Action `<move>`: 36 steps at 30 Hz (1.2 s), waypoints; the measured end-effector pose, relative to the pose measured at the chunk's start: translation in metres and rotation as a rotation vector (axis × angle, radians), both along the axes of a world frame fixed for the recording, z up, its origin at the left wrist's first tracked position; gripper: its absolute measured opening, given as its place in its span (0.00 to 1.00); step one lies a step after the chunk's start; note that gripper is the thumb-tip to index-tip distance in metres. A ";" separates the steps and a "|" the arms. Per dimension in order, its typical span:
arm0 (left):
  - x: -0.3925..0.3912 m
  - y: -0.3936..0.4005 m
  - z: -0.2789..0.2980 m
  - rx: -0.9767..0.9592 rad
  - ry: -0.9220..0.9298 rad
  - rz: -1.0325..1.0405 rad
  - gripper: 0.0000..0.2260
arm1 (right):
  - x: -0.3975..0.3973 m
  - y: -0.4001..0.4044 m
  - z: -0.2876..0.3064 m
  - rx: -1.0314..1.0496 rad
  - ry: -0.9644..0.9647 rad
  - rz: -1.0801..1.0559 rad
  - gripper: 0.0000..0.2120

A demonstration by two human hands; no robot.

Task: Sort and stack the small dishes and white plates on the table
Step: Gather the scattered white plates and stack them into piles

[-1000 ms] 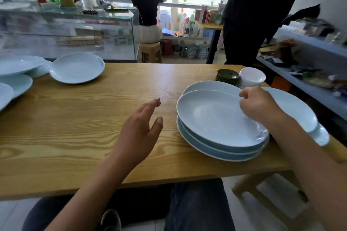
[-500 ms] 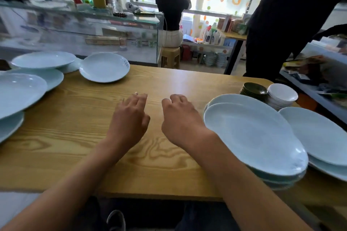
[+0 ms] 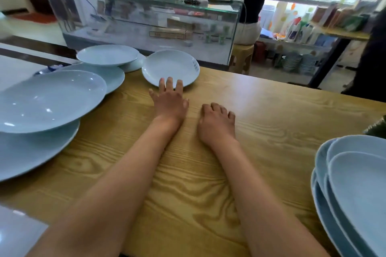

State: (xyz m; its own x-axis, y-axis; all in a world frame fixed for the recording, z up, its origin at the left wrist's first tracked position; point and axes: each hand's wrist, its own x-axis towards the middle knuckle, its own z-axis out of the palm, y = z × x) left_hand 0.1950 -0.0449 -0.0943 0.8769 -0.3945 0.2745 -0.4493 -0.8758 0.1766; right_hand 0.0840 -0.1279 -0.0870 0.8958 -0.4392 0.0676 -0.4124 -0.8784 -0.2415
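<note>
Left hand (image 3: 170, 101) stretched flat on wooden table (image 3: 271, 115), straight fingertips over near rim of lone white plate (image 3: 170, 68), right hand (image 3: 217, 122) beside it, loosely curled, holding nothing, plate stacks far left (image 3: 48, 98) and right (image 3: 355, 190), glass counter (image 3: 146, 21) behind, its box labels unreadable.

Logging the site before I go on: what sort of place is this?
Probably a small shop or eatery storeroom, not a home kitchen. A glass display counter stands behind the wooden table, stacks of bowls sit on the floor, and bottles crowd a side shelf.
</note>
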 end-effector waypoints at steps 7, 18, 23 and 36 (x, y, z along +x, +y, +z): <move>0.042 -0.018 -0.004 -0.049 0.108 0.056 0.37 | 0.016 -0.009 -0.006 0.029 -0.067 -0.009 0.21; 0.044 -0.020 -0.011 -0.176 0.038 -0.016 0.14 | 0.016 -0.012 -0.008 0.061 -0.104 -0.010 0.20; 0.023 -0.009 -0.008 -0.260 0.012 -0.072 0.09 | 0.016 -0.015 -0.011 0.080 -0.145 -0.011 0.18; -0.045 0.035 -0.007 -0.434 -0.077 -0.133 0.05 | -0.004 -0.008 -0.002 0.359 -0.424 -0.042 0.24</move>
State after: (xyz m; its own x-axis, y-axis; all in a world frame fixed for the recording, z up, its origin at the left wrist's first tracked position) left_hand 0.1499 -0.0102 -0.1016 0.7970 -0.3367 0.5013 -0.5791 -0.6618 0.4761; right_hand 0.0803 -0.1360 -0.0889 0.8037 -0.5361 0.2583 -0.2470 -0.6955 -0.6748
